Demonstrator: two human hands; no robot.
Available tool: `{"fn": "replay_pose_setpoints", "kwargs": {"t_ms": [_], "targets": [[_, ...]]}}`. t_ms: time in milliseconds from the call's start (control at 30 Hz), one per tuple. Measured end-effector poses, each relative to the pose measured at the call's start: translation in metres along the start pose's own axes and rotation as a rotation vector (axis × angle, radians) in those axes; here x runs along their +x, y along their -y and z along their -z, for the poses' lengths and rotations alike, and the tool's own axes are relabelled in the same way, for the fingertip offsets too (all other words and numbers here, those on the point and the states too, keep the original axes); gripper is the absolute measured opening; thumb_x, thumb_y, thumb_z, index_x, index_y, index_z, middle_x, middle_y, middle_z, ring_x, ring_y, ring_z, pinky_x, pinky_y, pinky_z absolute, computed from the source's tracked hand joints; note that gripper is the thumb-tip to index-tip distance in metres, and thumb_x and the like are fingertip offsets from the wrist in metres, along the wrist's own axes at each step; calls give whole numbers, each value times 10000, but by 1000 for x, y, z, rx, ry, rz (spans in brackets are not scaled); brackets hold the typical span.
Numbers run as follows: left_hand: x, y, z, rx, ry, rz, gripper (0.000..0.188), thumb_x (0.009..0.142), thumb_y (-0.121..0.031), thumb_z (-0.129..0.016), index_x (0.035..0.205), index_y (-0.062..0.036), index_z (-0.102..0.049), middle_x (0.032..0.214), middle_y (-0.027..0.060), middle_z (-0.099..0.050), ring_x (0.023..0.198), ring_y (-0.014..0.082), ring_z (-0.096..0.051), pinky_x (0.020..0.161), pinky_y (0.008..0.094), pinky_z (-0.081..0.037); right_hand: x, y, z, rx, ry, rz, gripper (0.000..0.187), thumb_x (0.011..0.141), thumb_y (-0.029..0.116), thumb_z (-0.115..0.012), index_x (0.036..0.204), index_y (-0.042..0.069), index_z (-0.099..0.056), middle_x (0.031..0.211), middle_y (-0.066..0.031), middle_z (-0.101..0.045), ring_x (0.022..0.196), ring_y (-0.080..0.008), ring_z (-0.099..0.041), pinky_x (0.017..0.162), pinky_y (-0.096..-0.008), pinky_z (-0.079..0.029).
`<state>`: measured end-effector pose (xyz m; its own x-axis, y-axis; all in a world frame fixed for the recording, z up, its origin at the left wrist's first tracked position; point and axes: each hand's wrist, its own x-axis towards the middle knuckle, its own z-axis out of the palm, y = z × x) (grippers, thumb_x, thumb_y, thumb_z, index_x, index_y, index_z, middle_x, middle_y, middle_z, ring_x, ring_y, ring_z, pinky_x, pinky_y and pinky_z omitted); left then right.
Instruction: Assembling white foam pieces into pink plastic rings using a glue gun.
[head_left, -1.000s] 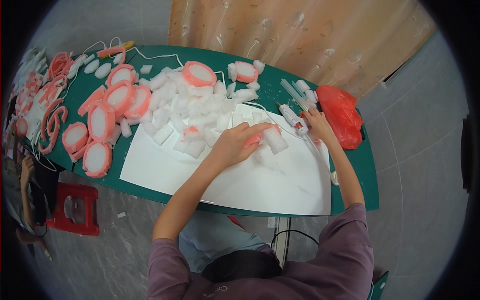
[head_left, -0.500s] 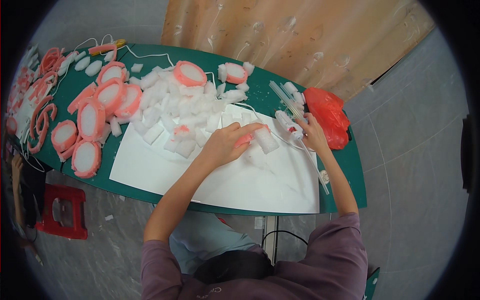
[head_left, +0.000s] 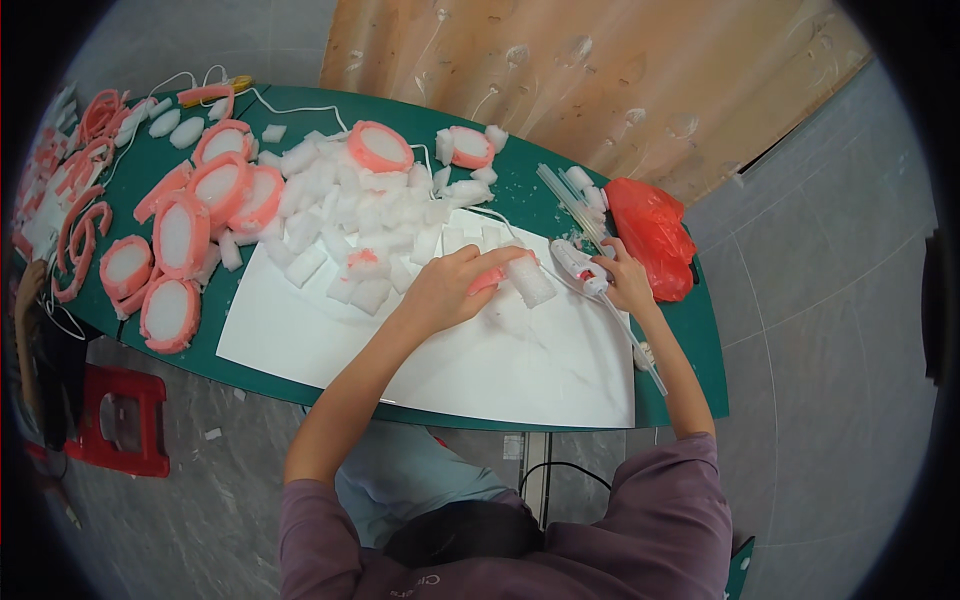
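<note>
My left hand (head_left: 452,287) presses down on a white foam block with a pink strip (head_left: 518,277) lying on a large white sheet (head_left: 420,345) that covers the green table (head_left: 690,345). My right hand (head_left: 625,283) is closed around a white glue gun (head_left: 582,268) at the sheet's right edge, its nozzle pointing toward the block. A heap of white foam chunks (head_left: 365,215) lies just beyond my left hand.
Pink-rimmed white oval foam pieces (head_left: 180,235) crowd the table's left end, with pink letter shapes (head_left: 75,225) beyond. A red plastic bag (head_left: 650,235) and clear glue sticks (head_left: 570,195) sit at the right. A red stool (head_left: 120,420) stands on the floor at left.
My head has shifted, so the table sits slightly differently in view. My left hand still holds the foam block, and my right hand has drawn the glue gun a little closer to it.
</note>
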<state>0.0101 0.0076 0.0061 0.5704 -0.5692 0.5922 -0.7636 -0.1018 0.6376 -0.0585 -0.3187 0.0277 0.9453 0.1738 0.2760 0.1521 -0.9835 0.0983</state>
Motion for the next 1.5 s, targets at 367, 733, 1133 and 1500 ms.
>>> {"fn": "replay_pose_setpoints", "kwargs": {"t_ms": [367, 733, 1133, 1500], "targets": [[0, -1, 1, -7, 2, 11, 475, 698, -96, -609, 1158, -196, -540, 728, 112, -533, 655, 282, -556, 594, 344, -460, 5, 2, 11, 36, 46, -17, 246, 621, 169, -641, 857, 98, -646, 1076, -85, -496, 742, -292, -578, 656, -384, -469], [-1, 2, -1, -6, -10, -15, 480, 698, -92, -612, 1161, -194, -538, 725, 107, -529, 661, 279, -558, 593, 348, -463, -5, 0, 21, 71, 97, -19, 274, 603, 115, -613, 874, 97, -654, 1067, -68, -500, 735, -299, -585, 628, -391, -484], [-1, 1, -1, -7, -9, 0, 458, 703, -94, -608, 1148, -185, -547, 730, 113, -538, 655, 283, -561, 590, 346, -464, 10, -16, 31, 234, 248, -190, 323, 555, 71, -657, 868, 4, -613, 907, -93, -554, 733, -248, -587, 650, -333, -467], [-1, 3, -1, -22, -32, -5, 462, 703, -83, -608, 1150, -180, -544, 727, 117, -534, 654, 289, -557, 595, 346, -460, 67, -19, 67, 637, 712, -734, 190, 574, 72, -641, 744, -7, -603, 712, -90, -599, 601, -158, -563, 504, -263, -426]]}}
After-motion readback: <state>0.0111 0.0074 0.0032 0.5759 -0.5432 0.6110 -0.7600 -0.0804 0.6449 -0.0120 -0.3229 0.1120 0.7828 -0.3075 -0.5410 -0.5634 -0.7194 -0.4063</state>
